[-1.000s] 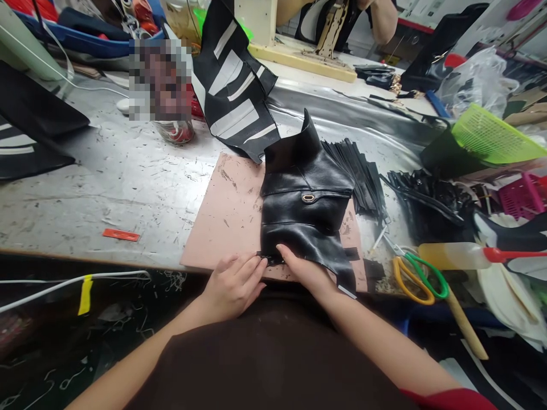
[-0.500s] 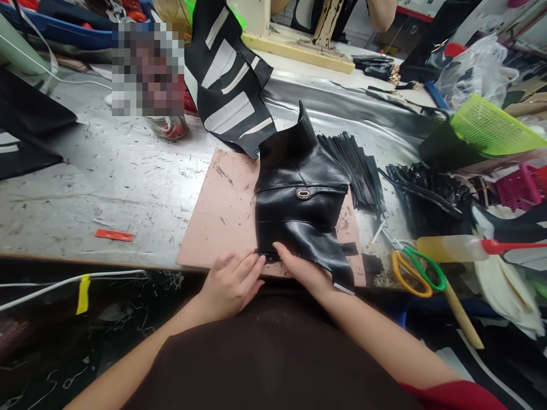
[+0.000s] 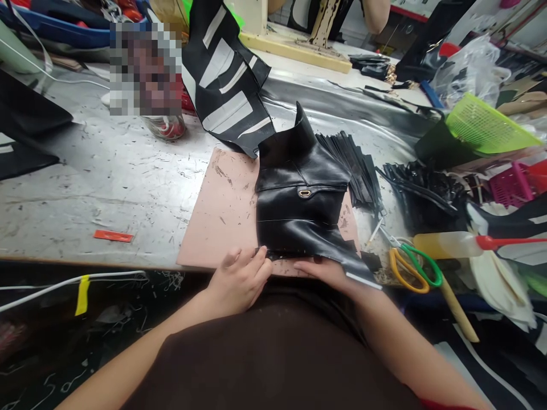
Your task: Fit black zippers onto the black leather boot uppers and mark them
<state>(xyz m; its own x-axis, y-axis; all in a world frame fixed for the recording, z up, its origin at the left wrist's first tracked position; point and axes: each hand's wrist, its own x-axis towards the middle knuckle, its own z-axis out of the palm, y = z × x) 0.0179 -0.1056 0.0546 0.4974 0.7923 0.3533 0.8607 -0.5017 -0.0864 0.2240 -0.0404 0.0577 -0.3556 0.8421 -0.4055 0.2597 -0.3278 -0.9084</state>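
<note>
A glossy black leather boot upper (image 3: pixel 299 205) with a small gold-rimmed oval buckle (image 3: pixel 305 193) lies on a pink board (image 3: pixel 217 210), its raised edge at the far side. My left hand (image 3: pixel 241 279) is closed at its near left corner, fingertips pinched on the dark lower edge. At the near right my right hand (image 3: pixel 329 274) reaches beneath the leather. Its thumb lies along the near edge, while its other fingers are hidden under the piece. A pale strip (image 3: pixel 363 281) shows on the flap draped over my right wrist.
Black strips (image 3: pixel 354 165) fan out beside the upper. Scissors (image 3: pixel 410 267), a yellow-liquid bottle (image 3: pixel 447 246) and a green basket (image 3: pixel 491 125) stand rightward. Behind lies another black piece with white patches (image 3: pixel 231 85). An orange strip (image 3: pixel 113 236) lies left; a person's arm (image 3: pixel 376 14) shows at the back.
My right hand has slid to the right, its thumb moving off the leather's top to below the near edge. The near right flap has shifted rightward with it. My left hand stays at the corner.
</note>
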